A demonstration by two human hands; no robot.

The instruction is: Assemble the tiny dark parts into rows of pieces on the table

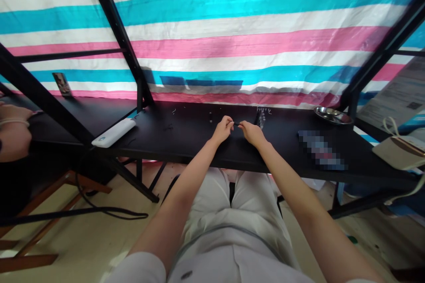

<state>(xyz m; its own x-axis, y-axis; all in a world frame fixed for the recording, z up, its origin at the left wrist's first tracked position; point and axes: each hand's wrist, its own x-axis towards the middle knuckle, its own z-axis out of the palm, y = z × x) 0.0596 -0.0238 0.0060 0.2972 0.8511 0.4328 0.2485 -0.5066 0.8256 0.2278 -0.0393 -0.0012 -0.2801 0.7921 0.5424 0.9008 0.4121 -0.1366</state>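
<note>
A small, thin dark piece (pixel 236 124) spans the gap between my two hands above the black table (pixel 179 141); its kind is too small to make out. My left hand (pixel 223 128) pinches one end of it. The other end is in the closed fingers of my right hand (pixel 251 132). Just beyond my right hand stands a group of small shiny parts (pixel 261 119), partly hidden by it. Two small pieces (pixel 210 117) lie to the left of my left hand, and tiny light bits (pixel 174 111) are scattered farther left.
A white elongated device (pixel 114 132) rests at the table's left end. On the right are a round metal dish (pixel 333 115), a blurred-out flat item (pixel 321 150) and a beige bag (pixel 398 150). Black frame posts (pixel 116 26) rise on both sides. Another person's arm (pixel 15 135) is at far left.
</note>
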